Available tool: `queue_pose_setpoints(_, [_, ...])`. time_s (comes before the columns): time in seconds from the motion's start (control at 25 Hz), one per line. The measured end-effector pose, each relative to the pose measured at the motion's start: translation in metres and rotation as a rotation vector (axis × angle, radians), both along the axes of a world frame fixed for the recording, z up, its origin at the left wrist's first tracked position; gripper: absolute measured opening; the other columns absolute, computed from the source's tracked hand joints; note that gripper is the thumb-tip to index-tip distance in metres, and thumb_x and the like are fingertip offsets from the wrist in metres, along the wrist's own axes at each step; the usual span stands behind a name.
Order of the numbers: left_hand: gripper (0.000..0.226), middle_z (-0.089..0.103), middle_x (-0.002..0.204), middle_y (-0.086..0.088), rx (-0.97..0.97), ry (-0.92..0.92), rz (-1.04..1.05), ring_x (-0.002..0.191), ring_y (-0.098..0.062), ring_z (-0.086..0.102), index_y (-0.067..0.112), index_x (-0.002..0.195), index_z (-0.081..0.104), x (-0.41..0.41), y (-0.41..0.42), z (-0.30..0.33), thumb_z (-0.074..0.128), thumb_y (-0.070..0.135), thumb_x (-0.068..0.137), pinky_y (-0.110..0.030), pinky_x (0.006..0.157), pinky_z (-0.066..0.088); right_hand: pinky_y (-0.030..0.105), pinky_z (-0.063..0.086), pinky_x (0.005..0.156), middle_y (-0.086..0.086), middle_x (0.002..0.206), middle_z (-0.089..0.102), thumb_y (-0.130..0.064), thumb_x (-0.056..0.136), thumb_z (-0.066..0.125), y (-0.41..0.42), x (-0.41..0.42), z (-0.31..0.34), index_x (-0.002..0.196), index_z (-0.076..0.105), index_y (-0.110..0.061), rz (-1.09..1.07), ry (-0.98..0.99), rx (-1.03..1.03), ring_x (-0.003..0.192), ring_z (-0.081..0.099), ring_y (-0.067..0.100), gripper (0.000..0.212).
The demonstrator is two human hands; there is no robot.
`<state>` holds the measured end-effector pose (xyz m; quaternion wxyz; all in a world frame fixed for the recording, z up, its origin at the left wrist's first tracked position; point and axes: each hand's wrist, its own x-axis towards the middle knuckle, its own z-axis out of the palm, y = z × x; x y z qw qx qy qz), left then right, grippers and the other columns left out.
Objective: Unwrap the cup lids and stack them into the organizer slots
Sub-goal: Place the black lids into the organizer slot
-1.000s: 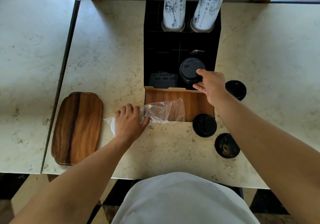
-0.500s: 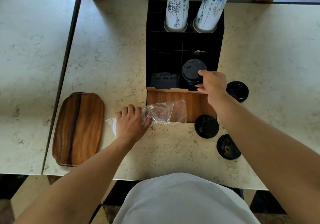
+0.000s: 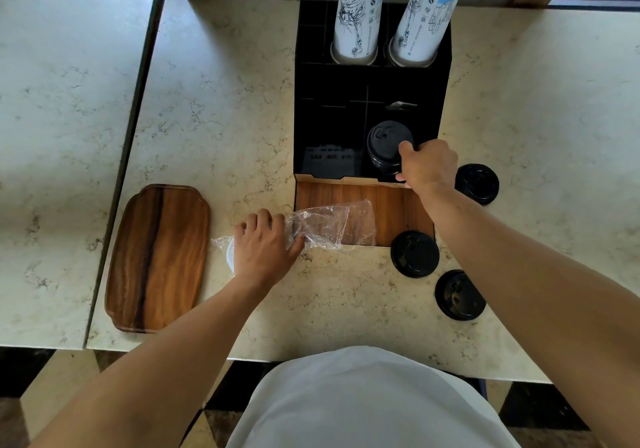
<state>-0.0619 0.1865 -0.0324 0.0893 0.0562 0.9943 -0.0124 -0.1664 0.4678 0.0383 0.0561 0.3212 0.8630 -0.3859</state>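
A stack of black cup lids stands in the front right slot of the black organizer. My right hand grips this stack from its right side. My left hand holds the clear plastic wrap, which lies across the organizer's wooden front ledge. Something white shows under my left hand. Three loose black lids lie on the counter: one right of the organizer, one at the ledge's front corner, one nearer to me.
Two tall white paper cup stacks stand in the organizer's back slots. A wooden tray lies left of my left hand. The marble counter has a seam at the left and its front edge near my body.
My right hand has closed further around the lid stack in the slot. My left hand stays on the wrap.
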Motion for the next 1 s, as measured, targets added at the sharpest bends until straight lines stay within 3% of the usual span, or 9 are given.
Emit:
queue_pose_setpoints(0.12, [0.062,0.059,0.114,-0.011,0.003,0.005,0.003,0.103,-0.032,0.055,0.014,0.115,0.062,0.000,0.000,-0.001,0.042,0.067,0.093,-0.047,0.088,0.043,0.026,0.046,0.052,0.007,0.071,0.067,-0.039,0.102,0.051,0.001,0.003,0.005,0.069,0.054,-0.016,0.047,0.016,0.038,0.068,0.074,0.023,0.040])
queue_pose_setpoints(0.24, [0.062,0.059,0.114,-0.011,0.000,0.003,0.001,0.103,-0.032,0.055,0.014,0.115,0.062,0.000,0.000,-0.001,0.041,0.068,0.093,-0.047,0.089,0.043,0.022,0.032,0.050,0.008,0.085,0.063,-0.039,0.103,0.049,-0.003,0.007,0.013,0.099,0.062,-0.009,0.189,-0.001,0.270,0.073,0.058,0.022,0.033])
queue_pose_setpoints(0.36, [0.061,0.059,0.115,-0.010,-0.001,0.003,0.003,0.103,-0.031,0.055,0.014,0.116,0.062,0.000,0.000,-0.002,0.041,0.068,0.093,-0.046,0.089,0.043,0.031,0.048,0.070,0.017,0.118,0.065,-0.045,0.099,0.054,-0.007,0.007,0.014,0.135,0.053,-0.006,0.323,-0.036,0.395,0.099,0.064,0.031,0.053])
queue_pose_setpoints(0.48, [0.061,0.059,0.114,-0.011,0.005,0.006,0.007,0.102,-0.032,0.055,0.014,0.115,0.062,0.000,0.000,-0.002,0.042,0.067,0.094,-0.047,0.088,0.043,0.038,0.051,0.092,0.017,0.147,0.049,-0.041,0.096,0.059,-0.006,0.005,0.010,0.156,0.033,-0.011,0.384,-0.008,0.305,0.127,0.057,0.035,0.071])
queue_pose_setpoints(0.56, [0.060,0.060,0.113,-0.011,0.015,0.008,0.009,0.102,-0.032,0.055,0.013,0.114,0.063,0.000,0.000,-0.002,0.044,0.067,0.093,-0.047,0.088,0.044,0.035,0.047,0.097,0.015,0.156,0.038,-0.034,0.094,0.063,-0.005,0.003,0.007,0.159,0.027,-0.016,0.459,0.051,0.247,0.133,0.051,0.033,0.076])
queue_pose_setpoints(0.68, [0.061,0.060,0.114,-0.011,0.008,0.006,0.008,0.103,-0.032,0.055,0.014,0.115,0.063,0.000,0.001,-0.001,0.043,0.067,0.093,-0.047,0.088,0.044,0.043,0.045,0.113,0.013,0.161,0.025,-0.029,0.084,0.076,-0.003,-0.003,0.000,0.161,0.020,-0.019,0.549,-0.020,0.200,0.143,0.039,0.034,0.096])
queue_pose_setpoints(1.0, [0.060,0.059,0.112,-0.010,0.000,0.008,0.009,0.101,-0.031,0.055,0.014,0.115,0.062,0.000,0.000,-0.001,0.042,0.066,0.094,-0.046,0.087,0.043,0.044,0.054,0.104,0.018,0.160,0.021,-0.016,0.081,0.082,-0.001,-0.011,-0.009,0.159,0.022,-0.035,0.531,-0.081,0.138,0.134,0.049,0.040,0.100])
